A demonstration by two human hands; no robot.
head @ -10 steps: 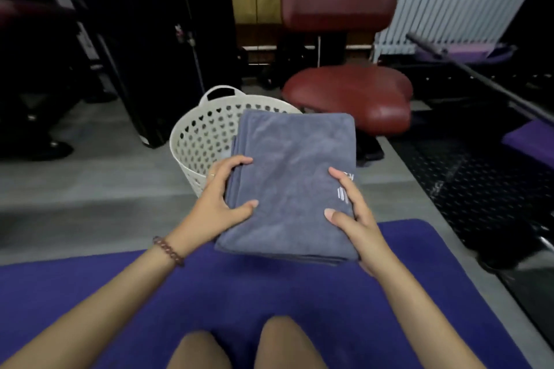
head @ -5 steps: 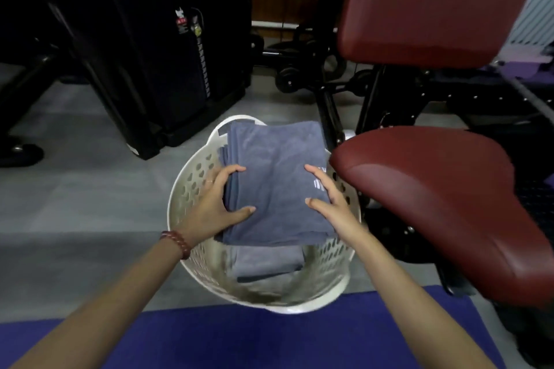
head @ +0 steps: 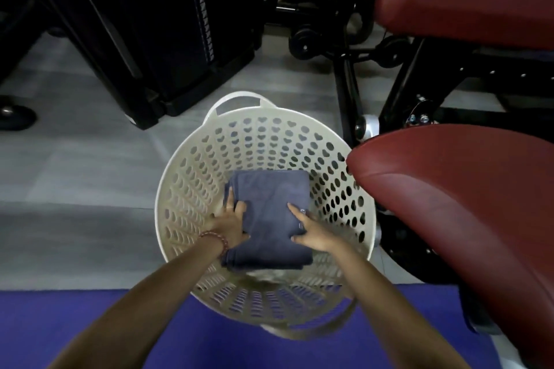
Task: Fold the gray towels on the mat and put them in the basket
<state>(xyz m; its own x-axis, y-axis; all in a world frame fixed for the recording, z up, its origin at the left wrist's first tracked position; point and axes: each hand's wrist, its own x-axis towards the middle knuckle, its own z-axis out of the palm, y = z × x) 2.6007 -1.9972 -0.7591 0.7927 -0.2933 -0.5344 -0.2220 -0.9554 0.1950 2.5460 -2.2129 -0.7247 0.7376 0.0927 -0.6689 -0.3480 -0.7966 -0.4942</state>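
The gray towel [head: 269, 216], folded into a thick rectangle, sits down inside the white basket [head: 192, 177], below the rim and near the bottom, so the step in hand is the placing itself. The left hand [head: 229, 226] clasps the towel's left edge, with its fingers laid over the top and the thumb curled in at the near side. The right hand [head: 311, 234] rests on the right edge with its fingers spread flat along the top, pressing more than pinching. Whether another towel lies underneath cannot be told, since the folded one covers the middle of the basket floor. The basket stands on the gray floor at the far edge of the purple mat [head: 75, 317], close beside a red padded seat [head: 467, 204] on the right. By my judgement the fold is finished and the towel is as good as delivered. The next move calls for loosening both hands at once, so the layers stay squared, and lifting them straight up clear of the rim without dragging the top layer along.
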